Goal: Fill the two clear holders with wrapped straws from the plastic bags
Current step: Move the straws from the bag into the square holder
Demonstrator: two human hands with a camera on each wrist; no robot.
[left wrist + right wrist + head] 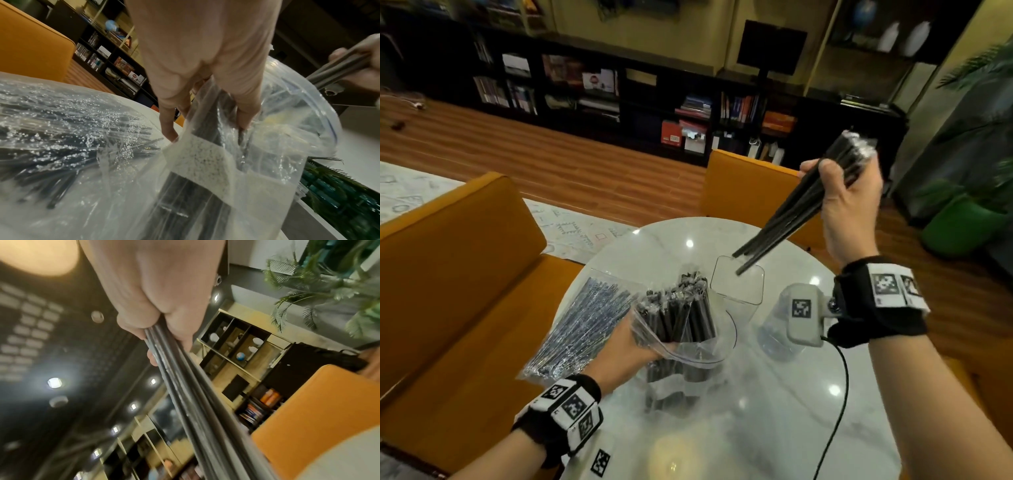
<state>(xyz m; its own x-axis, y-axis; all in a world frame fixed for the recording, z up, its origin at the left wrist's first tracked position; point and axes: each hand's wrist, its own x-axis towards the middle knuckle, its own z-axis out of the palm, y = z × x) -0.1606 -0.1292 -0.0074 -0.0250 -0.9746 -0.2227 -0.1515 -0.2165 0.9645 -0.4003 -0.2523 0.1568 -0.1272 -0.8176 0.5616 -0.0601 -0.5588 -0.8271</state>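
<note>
Right hand (849, 205) grips straws (787, 219) above holder rim (736, 281); left hand (619, 346) clutches bag (678, 329).

Both forearms are bare, with no sleeves in sight. The left hand (630, 339) and the right hand (849, 205) wear no gloves. Each wrist carries a black fabric strap (873, 301) wrapped with a white band (893, 284) printed with square black-and-white code markers. On the right wrist a pale grey camera box (803, 313) with rounded corners sits on a grey bracket fixed by a dark screw, and its top bears another code marker. A thin black cable (839, 404) runs from that box down toward the near edge. The left strap (571, 407) shows three markers side by side.
</note>
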